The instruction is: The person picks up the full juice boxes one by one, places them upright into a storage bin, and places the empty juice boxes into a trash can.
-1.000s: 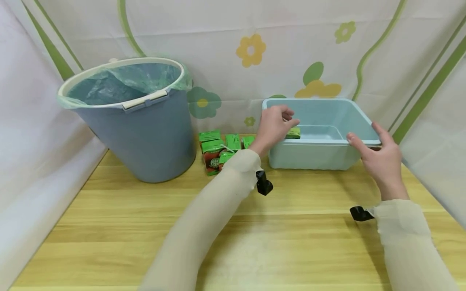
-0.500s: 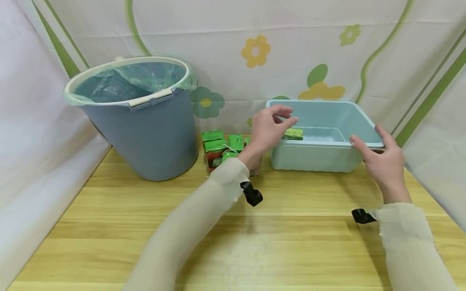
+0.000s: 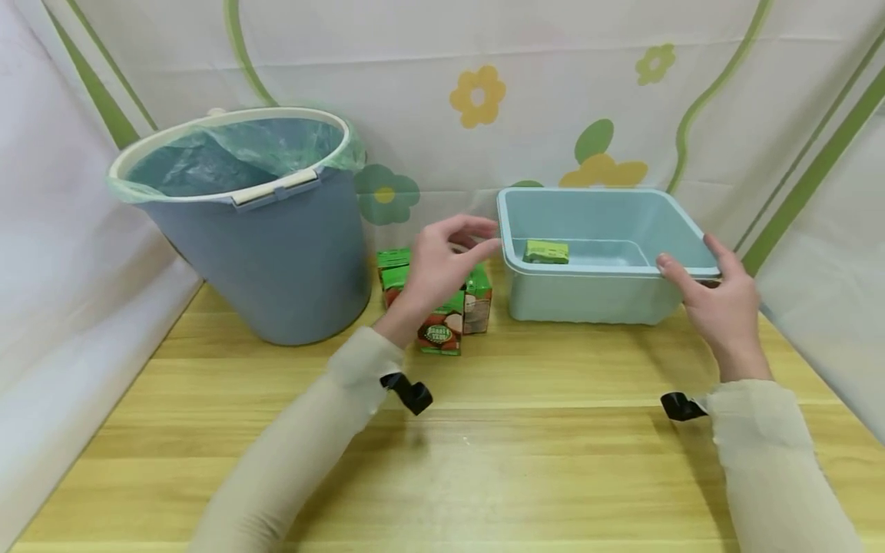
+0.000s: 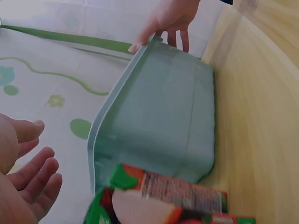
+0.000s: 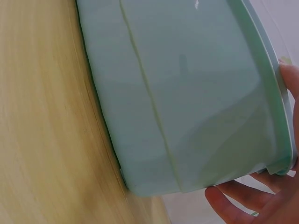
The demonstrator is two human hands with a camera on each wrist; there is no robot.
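Observation:
My left hand [image 3: 445, 261] is over the group of green and red juice boxes [image 3: 440, 326], its fingers loosely bent with nothing between them. In the left wrist view that hand [image 4: 28, 172] shows an open gap between thumb and fingers, with a juice box [image 4: 145, 205] close below. At the right, my right hand [image 3: 722, 299] grips the near right corner of the light blue plastic bin [image 3: 588, 296], thumb over the rim and fingers beneath it. One green-topped box [image 3: 546, 252] lies inside the bin at its left end.
A grey-blue bucket [image 3: 276, 261] lined with a thin green bag [image 3: 207, 161] stands at the left on the wooden table [image 3: 484, 461]. A white flower-print cloth [image 3: 415, 92] hangs close behind the bucket and bin.
My left hand has come out of the bin and moved left over the juice boxes. The green-topped box in the bin is now in full view. My right hand keeps its grip.

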